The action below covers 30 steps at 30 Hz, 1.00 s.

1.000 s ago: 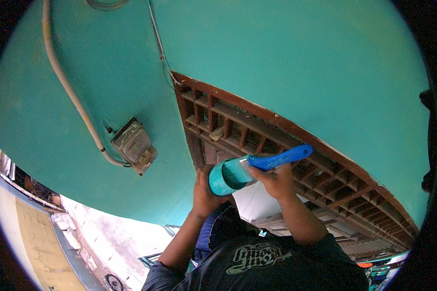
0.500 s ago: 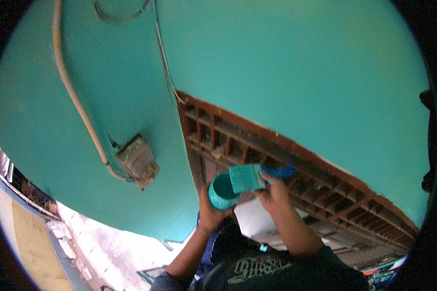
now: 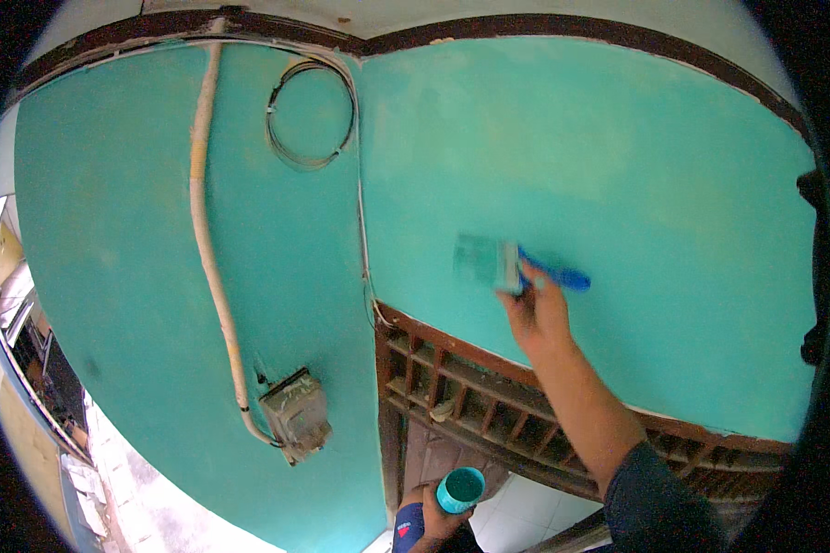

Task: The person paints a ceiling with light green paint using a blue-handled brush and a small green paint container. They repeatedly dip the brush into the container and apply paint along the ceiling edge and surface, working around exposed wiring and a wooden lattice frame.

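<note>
My right hand [image 3: 537, 309] is closed round a wide flat paintbrush [image 3: 509, 266] with a blue handle, raised in front of the turquoise wall [image 3: 563, 138]. Its bristles point left and are coated in turquoise paint. They are blurred, and I cannot tell whether they touch the wall. Low in the view, my left hand [image 3: 441, 523] grips a small round paint pot [image 3: 461, 489], turquoise outside. The pot is tilted so its mouth shows, with dark turquoise paint inside.
A dark brown wooden lattice frame [image 3: 470, 387] runs below the right wall. On the left wall a pale conduit pipe [image 3: 207, 240] drops to a dusty box [image 3: 297, 417]. A coiled cable [image 3: 269, 111] hangs near the corner. A brown beam [image 3: 563, 25] edges the top.
The brush has gone from beside the pot up to in front of the right wall. The pot sits lower in view. The view has tilted up, showing the top beam and whole cable coil.
</note>
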Each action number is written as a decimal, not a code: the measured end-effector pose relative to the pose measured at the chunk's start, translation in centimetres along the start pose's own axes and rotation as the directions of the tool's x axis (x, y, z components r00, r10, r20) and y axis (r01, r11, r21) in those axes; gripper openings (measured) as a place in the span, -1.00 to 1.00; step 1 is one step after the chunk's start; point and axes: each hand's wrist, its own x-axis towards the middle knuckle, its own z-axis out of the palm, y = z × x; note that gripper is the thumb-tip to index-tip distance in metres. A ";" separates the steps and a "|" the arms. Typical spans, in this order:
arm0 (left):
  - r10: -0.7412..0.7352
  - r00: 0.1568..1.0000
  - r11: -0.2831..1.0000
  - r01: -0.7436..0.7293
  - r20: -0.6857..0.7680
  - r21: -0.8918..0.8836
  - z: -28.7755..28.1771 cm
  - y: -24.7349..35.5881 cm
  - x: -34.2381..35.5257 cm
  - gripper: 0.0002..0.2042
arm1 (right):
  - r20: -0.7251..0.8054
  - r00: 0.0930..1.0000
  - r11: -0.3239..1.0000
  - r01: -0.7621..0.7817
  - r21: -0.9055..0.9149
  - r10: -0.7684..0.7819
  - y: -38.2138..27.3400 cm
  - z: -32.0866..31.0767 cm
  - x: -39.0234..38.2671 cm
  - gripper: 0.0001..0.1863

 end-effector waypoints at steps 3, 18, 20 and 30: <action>-0.038 0.998 0.999 0.038 0.054 0.000 -0.6 0.2 0.5 -0.12 | 0.136 0.981 0.985 0.148 -0.084 -0.136 -1.1 6.5 5.5 -0.65; 0.026 0.999 0.991 -0.022 0.028 -0.132 0.1 0.7 2.4 -0.15 | 0.415 0.364 0.187 0.893 -0.408 -0.834 2.7 26.4 27.8 -0.44; 0.022 0.998 0.994 -0.015 0.061 -0.105 0.0 0.7 2.7 -0.15 | 0.412 0.251 0.001 0.855 -0.519 -0.876 3.0 27.4 29.4 -0.46; -0.048 0.996 0.992 0.055 0.069 -0.113 0.5 1.7 2.9 -0.18 | 0.531 0.533 -0.033 0.685 -0.728 -0.659 3.4 30.1 32.5 -0.66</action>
